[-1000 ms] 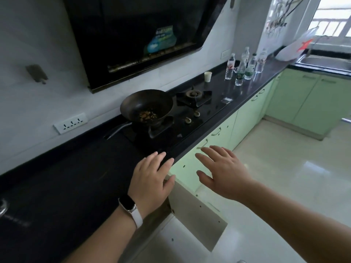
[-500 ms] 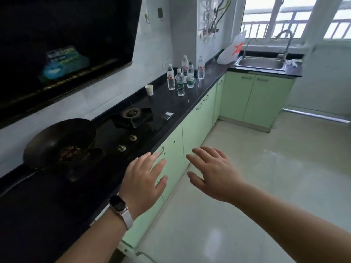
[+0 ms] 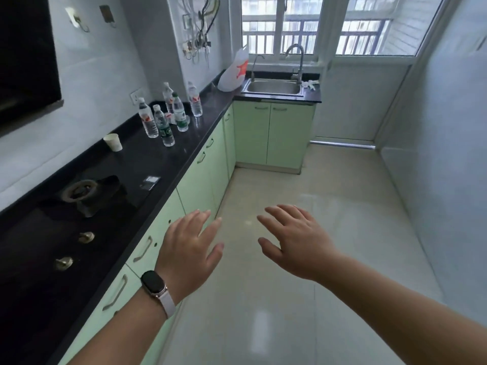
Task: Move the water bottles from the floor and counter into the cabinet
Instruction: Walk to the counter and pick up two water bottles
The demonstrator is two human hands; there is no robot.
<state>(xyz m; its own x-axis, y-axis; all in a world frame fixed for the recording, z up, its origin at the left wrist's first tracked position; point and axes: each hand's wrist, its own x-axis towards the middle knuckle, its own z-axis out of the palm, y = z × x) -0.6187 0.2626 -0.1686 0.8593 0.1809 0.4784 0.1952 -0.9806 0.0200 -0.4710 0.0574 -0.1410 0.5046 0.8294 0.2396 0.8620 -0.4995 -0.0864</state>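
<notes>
Five slim, clear plastic water bottles point(image 3: 180, 115) stand upright near the far end of the glossy black counter point(image 3: 137, 164), well beyond both hands. Over pale tiles, the left hand point(image 3: 188, 250) and the right hand point(image 3: 296, 241) hover spread wide, holding nothing.

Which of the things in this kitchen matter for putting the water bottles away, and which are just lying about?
For the job: water bottles on the counter; green cabinets; left hand and right hand, both empty.
Lying about: paper cup; white bag by the sink; hob burner.
</notes>
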